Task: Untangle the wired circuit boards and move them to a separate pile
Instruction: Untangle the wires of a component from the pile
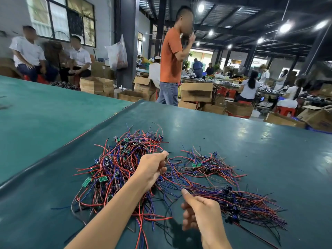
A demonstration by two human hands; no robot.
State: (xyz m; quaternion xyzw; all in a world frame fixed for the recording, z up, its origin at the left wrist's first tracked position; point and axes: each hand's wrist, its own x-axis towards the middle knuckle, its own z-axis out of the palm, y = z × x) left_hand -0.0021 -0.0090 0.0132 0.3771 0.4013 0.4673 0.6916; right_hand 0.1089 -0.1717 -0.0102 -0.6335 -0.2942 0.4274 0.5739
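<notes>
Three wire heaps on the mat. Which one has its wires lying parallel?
The lower-right pile, beside the right hand: strands run side by side. The big left heap and the small far cluster are snarled.

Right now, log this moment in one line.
left hand pinches wire | right hand pinches its other end | tangled pile left | straightened pile right

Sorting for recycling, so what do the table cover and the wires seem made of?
Table cover: likely a teal vinyl or rubber sheet, semi-glossy; it mirrors ceiling lamps. Wires: thin flexible leads in smooth red, blue, black plastic insulation, probably.
</notes>
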